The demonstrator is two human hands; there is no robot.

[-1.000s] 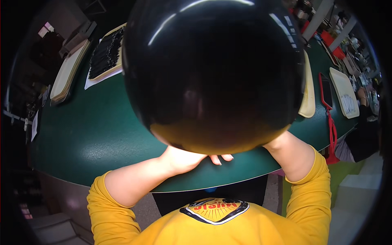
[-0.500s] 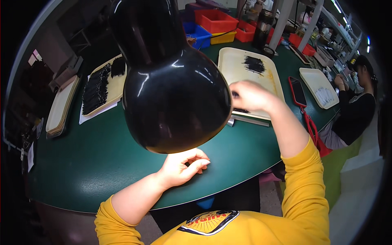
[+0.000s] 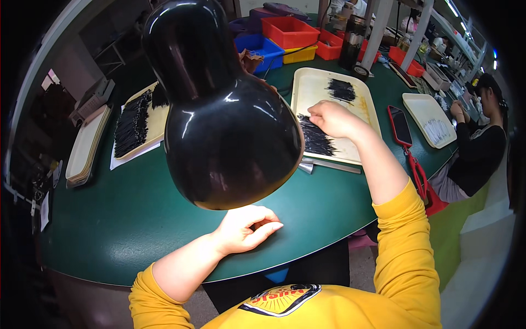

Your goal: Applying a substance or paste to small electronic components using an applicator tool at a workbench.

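My left hand [image 3: 249, 229] rests on the green table [image 3: 219, 257] just below the black lamp shade [image 3: 233, 148]. Its fingers are curled and meet the thumb; anything between them is hidden. Over the cream tray [image 3: 364, 129] at the right, my right hand [image 3: 335, 119] is closed in a pinch beside a pile of thin black strips [image 3: 316, 140]. Whether a strip is between those fingertips is too small to make out. A second, smaller bunch of black strips [image 3: 342, 90] lies at the tray's far end.
Another cream tray [image 3: 158, 123] with black strips stands at the left, beside a stack of trays [image 3: 85, 148]. A phone [image 3: 399, 125], a tray of clear pieces [image 3: 419, 104] and a co-worker [image 3: 482, 142] are at the right. Red bins [image 3: 290, 33] and a blue bin [image 3: 260, 52] stand behind.
My right hand has moved slightly up the tray, and the pile of black strips beneath it shows more fully. My left hand stays in nearly the same place. The view has shifted slightly.
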